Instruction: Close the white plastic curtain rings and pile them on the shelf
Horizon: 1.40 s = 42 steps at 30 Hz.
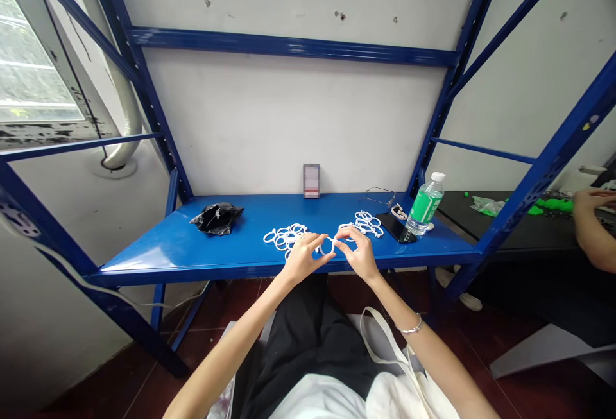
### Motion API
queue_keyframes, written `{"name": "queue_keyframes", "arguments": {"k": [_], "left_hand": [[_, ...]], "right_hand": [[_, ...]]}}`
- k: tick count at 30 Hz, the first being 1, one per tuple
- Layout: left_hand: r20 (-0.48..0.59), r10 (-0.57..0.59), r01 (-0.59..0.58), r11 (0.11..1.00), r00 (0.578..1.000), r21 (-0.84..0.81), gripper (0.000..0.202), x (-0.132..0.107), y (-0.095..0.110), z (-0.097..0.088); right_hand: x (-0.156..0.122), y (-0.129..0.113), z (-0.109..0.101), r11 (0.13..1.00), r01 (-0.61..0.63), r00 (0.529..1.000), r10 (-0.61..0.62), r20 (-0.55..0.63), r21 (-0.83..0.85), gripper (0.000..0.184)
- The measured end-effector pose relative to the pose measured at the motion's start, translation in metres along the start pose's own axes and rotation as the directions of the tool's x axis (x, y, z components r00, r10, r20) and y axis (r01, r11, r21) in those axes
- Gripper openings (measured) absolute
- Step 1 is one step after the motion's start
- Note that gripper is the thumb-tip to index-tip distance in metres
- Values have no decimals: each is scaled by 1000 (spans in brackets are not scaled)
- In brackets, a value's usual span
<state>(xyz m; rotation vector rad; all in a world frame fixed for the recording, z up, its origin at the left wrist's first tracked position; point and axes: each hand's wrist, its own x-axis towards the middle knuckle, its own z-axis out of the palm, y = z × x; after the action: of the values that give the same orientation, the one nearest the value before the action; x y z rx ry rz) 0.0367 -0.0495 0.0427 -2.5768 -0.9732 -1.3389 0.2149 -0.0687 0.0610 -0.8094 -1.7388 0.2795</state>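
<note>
Between my two hands, at the front edge of the blue table (pixel 260 204), is a white plastic ring (pixel 328 239). My left hand (pixel 307 255) pinches its left side with thumb and fingertips. The ring's right side is held in the closed fingertips of my right hand (pixel 357 252). A pile of similar white rings (pixel 283 237) lies just behind and left of my left hand. Behind my right hand is a smaller group of white rings (pixel 368 223). Fingertips partly cover the held ring, so its fine detail is hidden.
A crumpled black plastic bag (pixel 217 219) lies at the left. A small boxed item or screen (pixel 311 181) leans against the wall. At the right are a water bottle (pixel 425 205), a dark phone (pixel 396 228) and eyeglasses (pixel 382 199). Another person's arm (pixel 594 230) shows far right.
</note>
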Motion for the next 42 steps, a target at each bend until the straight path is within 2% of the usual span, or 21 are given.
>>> {"name": "queue_keyframes", "arguments": {"k": [11, 14, 16, 18, 21, 25, 27, 31, 36, 42], "left_hand": [[15, -37, 37, 999, 999, 12, 36, -2, -2, 5], [38, -86, 85, 996, 996, 36, 37, -2, -7, 7], [43, -149, 145, 986, 988, 83, 38, -2, -16, 8], [41, -228, 220, 964, 973, 151, 41, -3, -31, 8], [33, -341, 323, 914, 940, 247, 44, -7, -58, 6], [22, -426, 405, 874, 904, 268, 43, -15, -88, 3], [31, -451, 429, 866, 892, 257, 43, -19, -97, 3], [76, -461, 431, 869, 884, 243, 42, -22, -103, 7], [89, -433, 406, 887, 897, 222, 38, -23, -102, 8], [127, -433, 398, 888, 892, 230, 38, -22, -98, 6]], "right_hand": [[-3, 2, 6, 1000, -22, 999, 23, -43, 12, 12], [-1, 6, 5, 999, 7, 1000, -8, -23, -45, 14], [2, 16, 0, 990, 16, 1000, -16, 2, -143, 16], [7, 32, -10, 953, -11, 1000, 15, 11, -301, 20], [11, 61, -34, 811, -135, 988, 156, -13, -569, 29], [9, 89, -63, 559, -222, 928, 371, 2, -799, 39], [7, 96, -69, 490, -215, 893, 449, 33, -845, 41], [4, 102, -66, 456, -185, 860, 504, 81, -870, 42], [0, 108, -60, 451, -161, 877, 473, 82, -878, 41], [-5, 123, -65, 478, -160, 895, 439, 78, -864, 38]]}}
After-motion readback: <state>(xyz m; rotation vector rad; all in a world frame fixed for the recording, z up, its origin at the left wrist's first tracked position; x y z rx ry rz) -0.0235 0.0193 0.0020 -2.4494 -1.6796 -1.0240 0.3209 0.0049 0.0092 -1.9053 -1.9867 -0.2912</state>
